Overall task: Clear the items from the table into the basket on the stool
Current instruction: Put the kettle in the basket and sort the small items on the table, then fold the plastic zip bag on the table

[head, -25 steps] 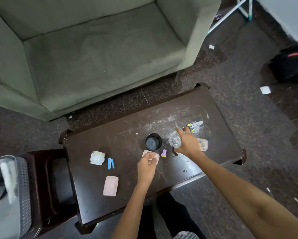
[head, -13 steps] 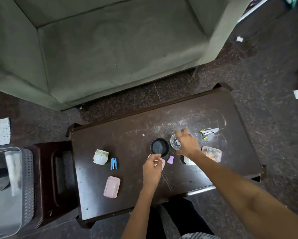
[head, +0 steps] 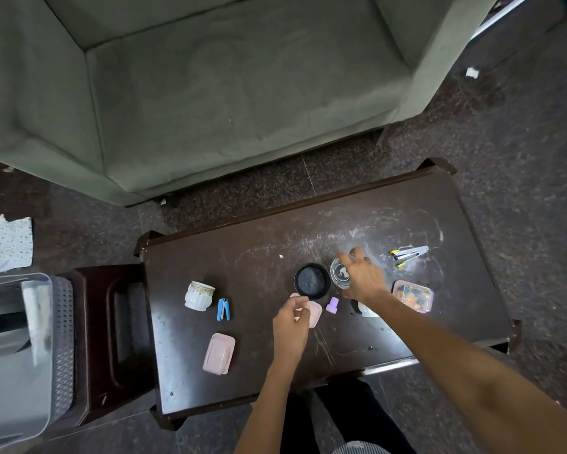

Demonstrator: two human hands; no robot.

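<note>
On the dark table (head: 242,257), my left hand (head: 291,326) pinches a small pink lid (head: 315,315) lying near the front edge. To its right, my right hand (head: 363,277) wraps its fingers round a clear glass (head: 338,274) standing beside a black bowl (head: 312,280). A purple cap (head: 333,305) lies between my hands. Further left are a white ceramic cup (head: 199,295), a blue stapler (head: 223,309) and a pink soap case (head: 219,353). The grey perforated basket (head: 64,339) sits on the brown stool (head: 111,326) at the left.
A clear box of coloured bits (head: 413,296) and a bundle of metal clips (head: 406,253) lie right of my right hand. A white object (head: 367,311) peeks out under my right forearm. A green sofa (head: 226,93) stands behind the table; a cloth (head: 12,244) lies on the floor.
The view has shifted left and closer. My right hand's fingers have spread further round the glass. My left hand stays on the pink lid.
</note>
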